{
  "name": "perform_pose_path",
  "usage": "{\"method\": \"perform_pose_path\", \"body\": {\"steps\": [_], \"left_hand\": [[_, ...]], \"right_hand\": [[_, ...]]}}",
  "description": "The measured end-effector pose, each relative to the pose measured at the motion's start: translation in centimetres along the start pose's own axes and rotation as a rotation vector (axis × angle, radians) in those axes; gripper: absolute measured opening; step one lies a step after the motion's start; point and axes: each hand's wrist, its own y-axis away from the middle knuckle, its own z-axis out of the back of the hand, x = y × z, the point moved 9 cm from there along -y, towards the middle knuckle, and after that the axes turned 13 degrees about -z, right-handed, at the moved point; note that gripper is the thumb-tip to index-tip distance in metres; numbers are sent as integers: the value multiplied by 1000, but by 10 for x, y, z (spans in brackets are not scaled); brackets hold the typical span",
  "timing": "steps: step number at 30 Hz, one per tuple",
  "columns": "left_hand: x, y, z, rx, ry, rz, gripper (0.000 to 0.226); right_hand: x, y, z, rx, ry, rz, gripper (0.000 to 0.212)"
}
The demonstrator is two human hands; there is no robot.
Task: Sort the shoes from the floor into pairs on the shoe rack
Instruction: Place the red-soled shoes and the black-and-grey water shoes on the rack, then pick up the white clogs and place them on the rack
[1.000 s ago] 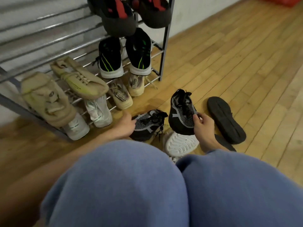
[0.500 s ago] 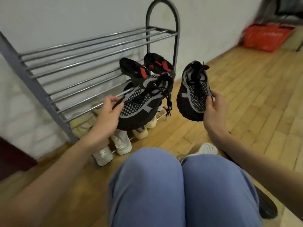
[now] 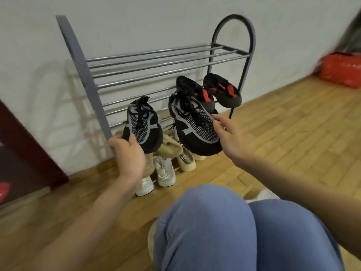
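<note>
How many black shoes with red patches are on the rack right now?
2. One black-and-red shoe sits on the middle shelf, partly behind the mesh shoe held up by the right hand; the other black-and-red shoe is beside it, nearer the rack's right end.

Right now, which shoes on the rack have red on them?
The black pair at the middle shelf's right end; the others are cream, white or black-and-grey.
</note>
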Motion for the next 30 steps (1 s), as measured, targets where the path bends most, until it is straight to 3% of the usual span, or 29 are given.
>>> {"method": "perform_pose_path", "body": {"steps": [5,10,19,23,27,30], "left_hand": [[-6,-20,-14,-65,9,-2,16],[-5,-50,-16,-116,-63,8,34],[38,-54,-10,-90,23,145,35],[37,-44,-8,8,-40,98,44],[18,-27,1,-20,-229,75,49],[-12,-19,-3,-37,-264,-126,36]], "right_hand": [[16,-53,-50,4,138,61,30],[23,-111,-86,-10,189,22,34],[9,-139,-111,62,49,-176,37],[-7,-120,-100,161,-91,-286,40],[-13,-103,-76,187,20,-248,33],[-22,-95,-58,184,93,-245,33]]}}
